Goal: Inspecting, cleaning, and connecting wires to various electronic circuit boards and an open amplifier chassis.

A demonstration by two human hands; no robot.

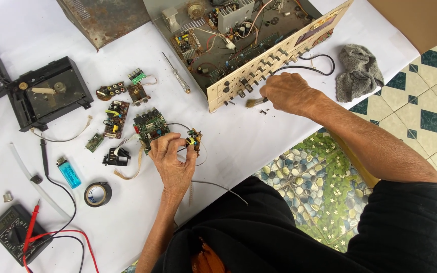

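Left hand (174,161) pinches a small circuit board (194,139) w/ yellow parts — it rests on the white desk (238,146), just beside a larger green board (150,126). Right hand (289,92) grips a small brush (255,102), bristles touching the front panel of the opened amplifier chassis (259,55). Grey rag (358,71) nearby.

A single head-worn camera looks steeply down from above the person's chest, close over the white tabletop (259,146), facing forward across it, with tiled floor (431,121) at right
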